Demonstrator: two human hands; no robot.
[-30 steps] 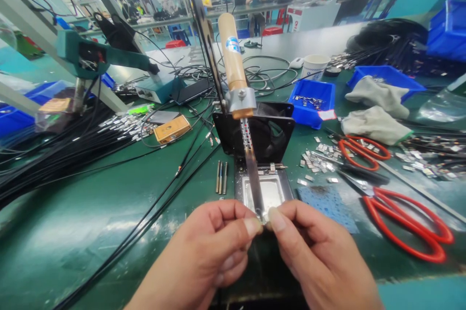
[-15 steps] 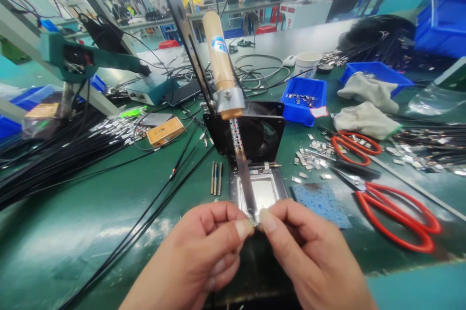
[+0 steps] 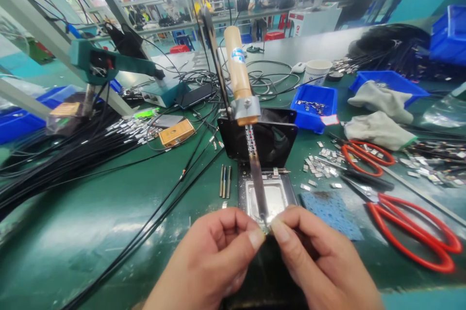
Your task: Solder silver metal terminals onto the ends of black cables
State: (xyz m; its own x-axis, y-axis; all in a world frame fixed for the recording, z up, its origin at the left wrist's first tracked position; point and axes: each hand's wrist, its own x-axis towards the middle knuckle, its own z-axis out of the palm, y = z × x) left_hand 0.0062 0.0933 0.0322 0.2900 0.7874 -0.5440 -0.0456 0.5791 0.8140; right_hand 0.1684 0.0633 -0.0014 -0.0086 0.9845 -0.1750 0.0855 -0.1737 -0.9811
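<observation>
A soldering iron (image 3: pixel 239 72) with a wooden handle is clamped in a stand, its dark tip pointing down over a silvery metal tray (image 3: pixel 278 196). Just below the tip, my left hand (image 3: pixel 222 252) and my right hand (image 3: pixel 316 252) nearly meet, each with thumb and forefinger pinched. What they hold is small and mostly covered by the fingertips; a bit of it shows between them at the tip. Behind the tray stands a black fan frame (image 3: pixel 286 130). A blue sponge (image 3: pixel 329 213) lies right of the tray.
Red-handled scissors (image 3: pixel 418 232), a second red-handled pair (image 3: pixel 367 157) and small metal connectors (image 3: pixel 322 167) lie at the right. Behind are a blue bin (image 3: pixel 315 106), gloves (image 3: pixel 378 130) and a paper cup (image 3: pixel 316 72). Black cables (image 3: pixel 73 150) and an orange box (image 3: pixel 176 133) are at left.
The whole view has shifted, so the bench and iron appear further right and slightly lower. Both hands keep their pinch beneath the iron's tip.
</observation>
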